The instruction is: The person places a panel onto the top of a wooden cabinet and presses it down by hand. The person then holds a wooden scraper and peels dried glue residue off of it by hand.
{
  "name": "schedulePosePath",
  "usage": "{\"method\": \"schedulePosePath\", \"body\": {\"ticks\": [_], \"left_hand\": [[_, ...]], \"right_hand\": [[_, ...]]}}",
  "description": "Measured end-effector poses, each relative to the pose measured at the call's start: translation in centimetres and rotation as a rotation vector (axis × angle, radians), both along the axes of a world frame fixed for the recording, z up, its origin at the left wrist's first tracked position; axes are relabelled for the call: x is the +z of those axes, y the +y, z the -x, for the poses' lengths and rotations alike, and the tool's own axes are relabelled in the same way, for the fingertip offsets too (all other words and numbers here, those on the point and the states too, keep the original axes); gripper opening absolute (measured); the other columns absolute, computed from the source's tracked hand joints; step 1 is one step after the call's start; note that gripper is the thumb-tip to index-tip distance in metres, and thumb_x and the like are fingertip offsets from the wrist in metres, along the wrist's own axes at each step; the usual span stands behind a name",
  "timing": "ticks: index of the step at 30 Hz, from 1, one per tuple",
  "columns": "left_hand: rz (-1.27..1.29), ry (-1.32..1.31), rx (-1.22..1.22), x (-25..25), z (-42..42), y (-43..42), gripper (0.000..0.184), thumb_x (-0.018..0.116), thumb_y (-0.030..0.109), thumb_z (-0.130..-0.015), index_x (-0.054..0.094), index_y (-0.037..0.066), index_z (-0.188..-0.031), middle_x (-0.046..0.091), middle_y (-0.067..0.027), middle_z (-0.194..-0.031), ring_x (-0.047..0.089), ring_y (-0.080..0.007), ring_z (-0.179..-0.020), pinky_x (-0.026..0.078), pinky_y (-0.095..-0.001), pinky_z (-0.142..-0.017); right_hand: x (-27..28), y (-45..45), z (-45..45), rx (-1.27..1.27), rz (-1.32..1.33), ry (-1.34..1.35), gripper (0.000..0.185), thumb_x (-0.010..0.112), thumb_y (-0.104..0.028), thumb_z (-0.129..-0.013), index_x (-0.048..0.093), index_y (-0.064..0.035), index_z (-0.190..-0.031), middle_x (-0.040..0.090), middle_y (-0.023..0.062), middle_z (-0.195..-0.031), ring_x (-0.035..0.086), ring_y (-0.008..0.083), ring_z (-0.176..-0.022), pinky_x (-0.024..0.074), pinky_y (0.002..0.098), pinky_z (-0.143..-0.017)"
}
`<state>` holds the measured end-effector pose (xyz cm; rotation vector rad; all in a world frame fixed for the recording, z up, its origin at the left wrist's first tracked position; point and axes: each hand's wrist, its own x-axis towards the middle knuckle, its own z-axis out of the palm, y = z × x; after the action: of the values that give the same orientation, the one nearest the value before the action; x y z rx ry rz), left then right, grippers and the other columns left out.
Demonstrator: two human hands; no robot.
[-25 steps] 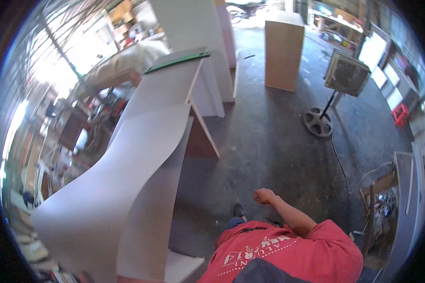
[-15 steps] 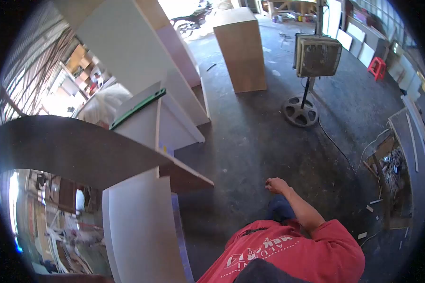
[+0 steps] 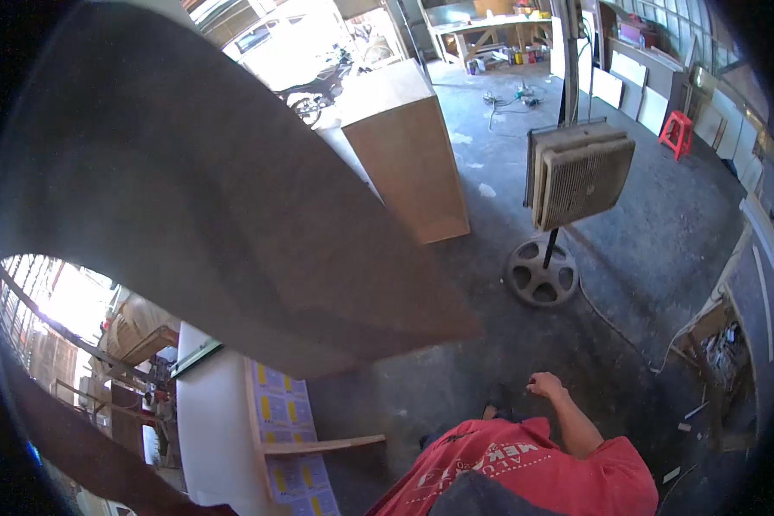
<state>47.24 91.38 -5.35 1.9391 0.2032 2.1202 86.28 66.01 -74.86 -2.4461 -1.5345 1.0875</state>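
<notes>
My right hand (image 3: 543,384) hangs at my side above the floor, its fingers curled in with nothing visible in them. My left hand is out of sight. A broad dark board (image 3: 258,198) fills the upper left of the view, close to the camera and tilted; what supports it is hidden. Below the board stands a white panel (image 3: 211,413), beside a strip with purple and yellow labels (image 3: 288,430). The wooden cabinet (image 3: 413,163) ahead is partly covered by the board's edge.
A box-shaped fan (image 3: 580,172) stands on a round wheel-like base (image 3: 542,273), its cord trailing along the floor. A red stool (image 3: 677,135), leaning panels (image 3: 628,82) and a workbench (image 3: 490,30) are at the back. A scrap bin (image 3: 727,370) sits to the right.
The dark board has swung up and across, covering much more of the view. The fan and cabinet appear nearer, and the tall panels at left have passed behind the board.
</notes>
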Motion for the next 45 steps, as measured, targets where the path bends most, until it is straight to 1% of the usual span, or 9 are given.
{"method": "schedulePosePath", "body": {"ticks": [11,17,22,26,31,34,39,42,45], "left_hand": [[-0.225,-0.162,-0.282,8.1,-16.5,22.1,0.036,0.055,0.015,-0.097,0.055,-0.003,-0.129,0.051,-0.0195,-0.129,0.051,-0.0294,-0.118,0.042,-0.0401,-0.104],[-0.314,-0.306,-0.408,8.0,-22.9,36.8,0.034,0.057,0.015,-0.096,0.059,-0.002,-0.126,0.06,-0.0155,-0.123,0.059,-0.0257,-0.111,0.049,-0.0383,-0.099],[0.032,-0.573,-0.424,-7.0,-27.8,52.4,0.036,0.054,0.013,-0.095,0.058,0.0,-0.129,0.062,-0.0132,-0.125,0.061,-0.0245,-0.113,0.05,-0.0391,-0.101],[0.611,-0.53,-0.284,-23.5,-34.8,61.9,0.054,0.057,0.01,-0.09,0.044,0.004,-0.142,0.051,-0.013,-0.133,0.053,-0.0257,-0.118,0.046,-0.0423,-0.102],[0.937,-0.494,-0.319,-38.7,-42.1,69.8,0.064,0.053,0.001,-0.087,0.03,0.0,-0.147,0.043,-0.0153,-0.139,0.047,-0.0289,-0.125,0.038,-0.0432,-0.109],[1.019,-0.459,-0.34,-41.8,-43.7,69.1,0.065,0.052,0.002,-0.088,0.028,0.0,-0.148,0.043,-0.016,-0.139,0.047,-0.0298,-0.126,0.036,-0.0439,-0.111],[1.366,-0.509,-0.258,-42.6,-43.5,67.7,0.048,0.051,0.011,-0.091,0.041,0.0,-0.137,0.05,-0.0134,-0.134,0.053,-0.0289,-0.119,0.043,-0.0448,-0.103],[1.368,-0.668,-0.414,-43.3,-40.6,71.4,0.039,0.049,0.019,-0.094,0.05,0.0,-0.128,0.056,-0.0115,-0.125,0.056,-0.029,-0.113,0.046,-0.045,-0.098],[1.3,-0.733,-0.321,-42.6,-39.9,74.3,0.038,0.045,0.026,-0.096,0.054,0.001,-0.124,0.059,-0.0115,-0.12,0.059,-0.0293,-0.107,0.048,-0.0452,-0.095]], "right_hand": [[8.3,18.5,-8.4,-0.104,-0.158,0.085,0.032,0.066,-0.031,-0.088,0.071,-0.0099,-0.112,0.072,0.0171,-0.109,0.067,0.037,-0.105,0.0524,0.047,-0.09],[2.6,25.3,-13.6,-0.188,-0.1,0.059,0.037,0.069,-0.034,-0.087,0.071,-0.0078,-0.113,0.072,0.0167,-0.106,0.069,0.034,-0.102,0.0536,0.0441,-0.089],[0.8,36.8,-17.6,-0.383,0.024,0.205,0.035,0.07,-0.034,-0.087,0.072,-0.0078,-0.11,0.073,0.0162,-0.102,0.07,0.0321,-0.097,0.054,0.0419,-0.085],[-1.3,48.2,-20.1,-0.28,-0.357,0.247,0.03,0.072,-0.03,-0.087,0.072,-0.0066,-0.107,0.073,0.0148,-0.094,0.071,0.03,-0.088,0.0544,0.0401,-0.078],[7.3,63.5,-24.3,-0.426,-0.622,0.227,0.022,0.067,-0.022,-0.092,0.07,-0.0046,-0.105,0.071,0.0106,-0.085,0.069,0.019,-0.078,0.0527,0.0352,-0.071],[13.4,71.4,-28.1,-0.529,-0.69,0.342,0.032,0.061,-0.029,-0.098,0.068,-0.0008,-0.11,0.071,0.01,-0.086,0.068,0.021,-0.079,0.0522,0.0347,-0.074],[20.4,85.4,-34.1,-0.694,-0.955,0.669,0.031,0.059,-0.031,-0.102,0.067,-0.0014,-0.105,0.068,0.0018,-0.084,0.062,0.0084,-0.071,0.0453,0.0245,-0.059],[25.2,93.6,-37.5,-0.67,-0.974,0.769,0.032,0.059,-0.034,-0.101,0.067,-0.0028,-0.106,0.068,0.002,-0.084,0.062,0.0083,-0.07,0.0454,0.024,-0.058],[28.5,101.3,-39.4,-0.633,-0.97,0.934,0.031,0.06,-0.034,-0.101,0.065,-0.004,-0.101,0.066,0.0012,-0.078,0.062,0.0091,-0.066,0.0454,0.0238,-0.055]]}}
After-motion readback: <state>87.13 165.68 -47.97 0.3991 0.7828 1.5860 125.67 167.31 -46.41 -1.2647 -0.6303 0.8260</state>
